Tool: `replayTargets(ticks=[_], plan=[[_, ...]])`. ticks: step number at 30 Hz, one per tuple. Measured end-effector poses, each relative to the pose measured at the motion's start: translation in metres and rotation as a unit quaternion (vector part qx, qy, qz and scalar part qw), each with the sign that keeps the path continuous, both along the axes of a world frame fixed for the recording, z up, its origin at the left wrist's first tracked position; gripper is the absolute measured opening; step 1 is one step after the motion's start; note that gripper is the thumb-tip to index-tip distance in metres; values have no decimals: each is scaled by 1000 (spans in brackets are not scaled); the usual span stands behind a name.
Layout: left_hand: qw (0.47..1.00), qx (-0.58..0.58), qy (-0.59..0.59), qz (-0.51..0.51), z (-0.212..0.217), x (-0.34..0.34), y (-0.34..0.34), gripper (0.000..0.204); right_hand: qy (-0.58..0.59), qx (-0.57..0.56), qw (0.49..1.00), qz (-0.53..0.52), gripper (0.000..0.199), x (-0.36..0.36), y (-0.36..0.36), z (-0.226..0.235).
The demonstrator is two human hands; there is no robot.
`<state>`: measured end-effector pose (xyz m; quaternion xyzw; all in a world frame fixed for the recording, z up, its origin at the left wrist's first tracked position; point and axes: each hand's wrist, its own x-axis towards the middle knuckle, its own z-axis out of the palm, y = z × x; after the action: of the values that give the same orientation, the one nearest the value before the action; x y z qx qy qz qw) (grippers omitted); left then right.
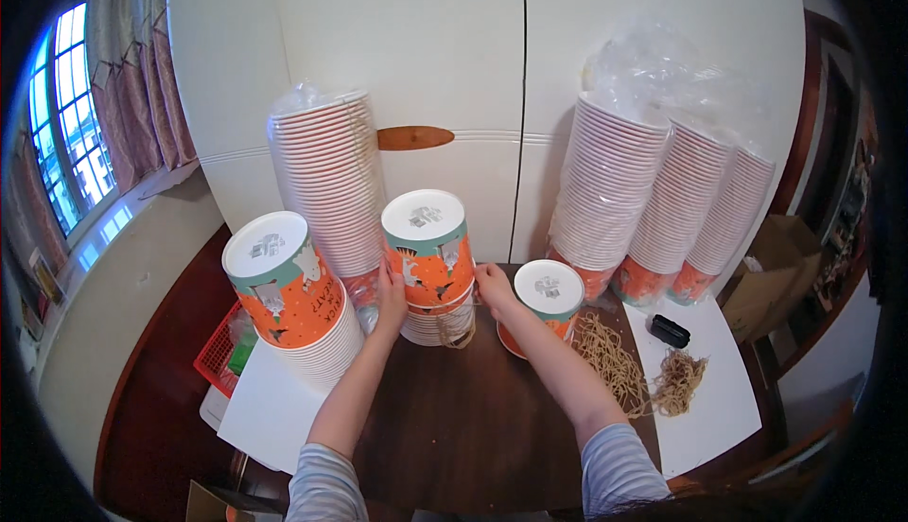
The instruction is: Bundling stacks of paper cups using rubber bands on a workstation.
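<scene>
In the middle of the dark table, an orange paper bucket (437, 271) with a green band and white base sits upside down on a short stack of nested buckets (424, 330). A loop of tan twine (460, 325) hangs at its lower right side. My left hand (391, 297) holds the bucket's left side, fingers partly hidden behind it. At the right side, my right hand (493, 287) has its fingers bent against the bucket near the twine. Right of it, behind my right forearm, stands a lower upside-down bucket (550, 287).
Left is a tall stack of upside-down buckets (293, 295). Plastic-wrapped bucket stacks (326, 182) (610, 182) stand against the white cabinet (473, 49). Tan twine bundles (610, 361) (678, 382) and a small black object (669, 331) lie right. A red basket (216, 356) is beyond the left edge.
</scene>
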<state>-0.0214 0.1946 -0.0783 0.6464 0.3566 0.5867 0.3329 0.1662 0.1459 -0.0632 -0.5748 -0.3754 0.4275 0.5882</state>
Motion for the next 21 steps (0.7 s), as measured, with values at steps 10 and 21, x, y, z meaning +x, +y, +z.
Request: replayTargets(ticks=[10, 21], plan=[[998, 27, 35, 33, -29, 0, 9, 58, -102, 22, 994, -36, 27, 3, 15, -26], [997, 36, 59, 29, -36, -2, 1, 56, -230, 109, 963, -90, 31, 0, 19, -41]])
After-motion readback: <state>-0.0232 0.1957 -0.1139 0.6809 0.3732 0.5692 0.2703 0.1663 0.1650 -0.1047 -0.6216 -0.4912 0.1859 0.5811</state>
